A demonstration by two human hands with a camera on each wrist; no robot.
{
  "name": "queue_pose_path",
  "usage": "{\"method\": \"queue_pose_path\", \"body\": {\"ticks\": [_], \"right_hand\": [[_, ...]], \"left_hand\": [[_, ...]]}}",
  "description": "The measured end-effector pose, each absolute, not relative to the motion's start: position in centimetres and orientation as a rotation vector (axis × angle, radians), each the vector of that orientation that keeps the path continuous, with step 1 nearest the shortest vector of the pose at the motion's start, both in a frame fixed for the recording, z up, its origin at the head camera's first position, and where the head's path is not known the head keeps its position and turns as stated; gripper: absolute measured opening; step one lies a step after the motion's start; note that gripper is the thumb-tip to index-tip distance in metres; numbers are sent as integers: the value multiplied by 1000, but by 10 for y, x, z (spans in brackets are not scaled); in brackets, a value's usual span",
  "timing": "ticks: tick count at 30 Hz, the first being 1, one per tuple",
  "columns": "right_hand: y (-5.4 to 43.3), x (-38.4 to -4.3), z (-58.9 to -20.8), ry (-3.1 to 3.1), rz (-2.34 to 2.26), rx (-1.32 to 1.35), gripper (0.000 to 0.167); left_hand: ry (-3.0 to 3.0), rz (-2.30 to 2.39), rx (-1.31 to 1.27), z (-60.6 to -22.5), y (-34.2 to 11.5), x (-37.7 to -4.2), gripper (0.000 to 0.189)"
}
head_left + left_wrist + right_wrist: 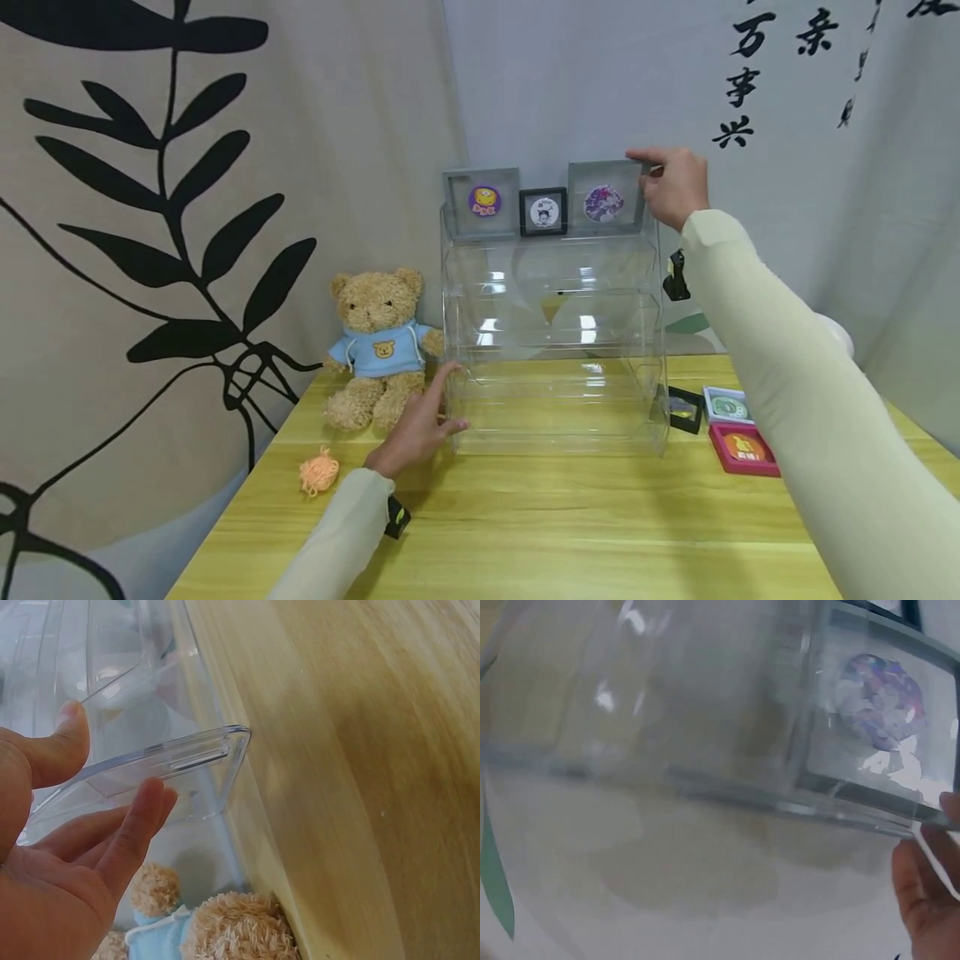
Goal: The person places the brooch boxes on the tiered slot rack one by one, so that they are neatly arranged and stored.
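Observation:
A clear acrylic tiered display rack point(555, 417) stands upright on the table. On its top tier are a grey square frame point(457, 225) with a purple-and-yellow badge, a small black frame point(543, 230) and another grey frame point(576, 221) with a purple round badge. My right hand point(677, 185) holds that right-hand grey frame at its outer edge, the index finger along its top corner. My left hand point(412, 429) is at the rack's lower left side. In the left wrist view the side panel's edge passes between the left hand's point(82, 862) spread thumb and extended fingers.
A teddy bear point(382, 350) in a blue hoodie sits left of the rack, behind an orange yarn ball point(319, 472). To the rack's right lie a black frame point(694, 423), a white frame point(712, 397) and a red frame point(727, 462) on the wooden table point(570, 533).

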State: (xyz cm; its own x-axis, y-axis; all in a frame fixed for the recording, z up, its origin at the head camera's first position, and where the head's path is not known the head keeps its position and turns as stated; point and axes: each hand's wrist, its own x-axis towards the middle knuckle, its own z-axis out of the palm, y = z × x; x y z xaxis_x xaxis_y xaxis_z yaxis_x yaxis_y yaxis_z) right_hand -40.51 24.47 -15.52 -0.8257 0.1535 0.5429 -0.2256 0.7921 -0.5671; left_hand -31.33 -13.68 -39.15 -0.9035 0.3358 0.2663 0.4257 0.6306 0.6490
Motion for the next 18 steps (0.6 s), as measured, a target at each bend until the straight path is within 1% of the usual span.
{"method": "queue_pose_path", "body": {"ticks": [3, 7, 10, 14, 16, 18], "right_hand": [[246, -401, -159, -2462, 702, 123, 55], [249, -393, -162, -2543, 502, 191, 69], [257, -384, -165, -2564, 444, 215, 76], [275, -368, -174, -2544, 437, 238, 74], [285, -359, -182, -2528, 450, 242, 69], [294, -349, -190, -2512, 481, 248, 60]], "left_hand": [[-2736, -1141, -631, -392, -136, -313, 86], [-2747, -1132, -615, -390, -137, -313, 87], [-2747, -1118, -621, -388, -137, -314, 88], [-2758, -1104, -642, -389, -136, -315, 88], [-2761, -1110, -639, -390, -136, -314, 88], [-2756, -1113, -637, -390, -136, -314, 87]]}}
